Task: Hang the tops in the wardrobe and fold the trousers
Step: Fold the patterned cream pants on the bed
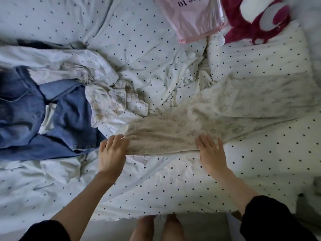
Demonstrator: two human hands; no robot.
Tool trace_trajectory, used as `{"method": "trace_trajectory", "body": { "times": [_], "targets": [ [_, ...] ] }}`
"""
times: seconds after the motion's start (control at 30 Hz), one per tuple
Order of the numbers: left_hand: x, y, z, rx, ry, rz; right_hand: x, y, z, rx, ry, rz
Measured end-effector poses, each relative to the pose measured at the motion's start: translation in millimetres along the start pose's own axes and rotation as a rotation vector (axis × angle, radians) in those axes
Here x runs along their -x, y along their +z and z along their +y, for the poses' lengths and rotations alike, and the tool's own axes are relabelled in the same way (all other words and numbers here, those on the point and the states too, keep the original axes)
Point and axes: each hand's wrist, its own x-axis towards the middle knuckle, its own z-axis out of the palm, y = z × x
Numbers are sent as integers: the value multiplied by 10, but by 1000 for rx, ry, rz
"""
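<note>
Pressing patterned trousers [191, 129] flat; pink packet [194, 20] reads "to".

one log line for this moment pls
stage: laying out patterned beige garment on dotted duvet | left hand: grips its near end | right hand: flat on it | blue denim garment: untouched

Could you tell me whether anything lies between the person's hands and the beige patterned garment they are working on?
Nothing visible does. The left hand grips the near end of the beige patterned garment, and the right hand rests flat on it, on the dotted bedsheet.
</note>
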Motion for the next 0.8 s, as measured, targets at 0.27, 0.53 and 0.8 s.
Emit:
{"method": "trace_trajectory", "body": {
  "times": [0.27,0.53,0.8],
  "targets": [
    [-182,-713,-15,-10,198,381,10,-451,-906,-230,-275,180],
    [307,-554,-247,-82,352,405,43,-493,-1352,-263,-396,379],
    [1077,238,-310,132,-43,-642,141,107,-1195,-27,-458,0]
  ]
}}
